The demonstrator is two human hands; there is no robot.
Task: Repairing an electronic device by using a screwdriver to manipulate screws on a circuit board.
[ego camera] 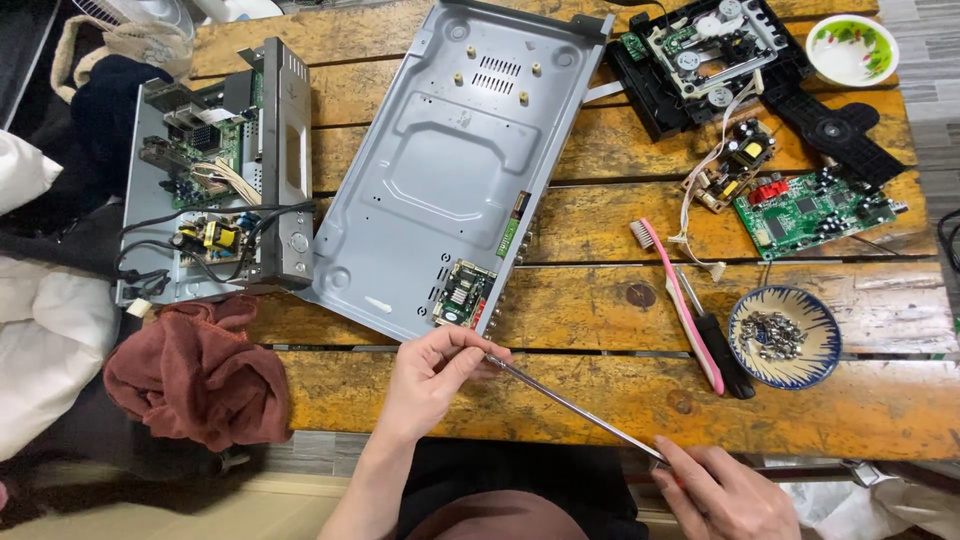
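A long screwdriver (570, 405) lies slanted across the near edge of the wooden table (800, 400). My right hand (725, 495) grips its handle at the lower right. My left hand (435, 375) pinches the shaft near the tip. The tip sits at the near corner of a grey metal chassis (440, 170), close to a small green circuit board (462, 293) mounted on its edge.
A second opened device (215, 170) with wiring sits at left, a red-brown cloth (195, 370) below it. At right lie a pink toothbrush (682, 300), a black-handled screwdriver (715, 345), a blue bowl of screws (785, 335), a green board (815, 210), a disc drive (700, 55) and a white bowl (852, 48).
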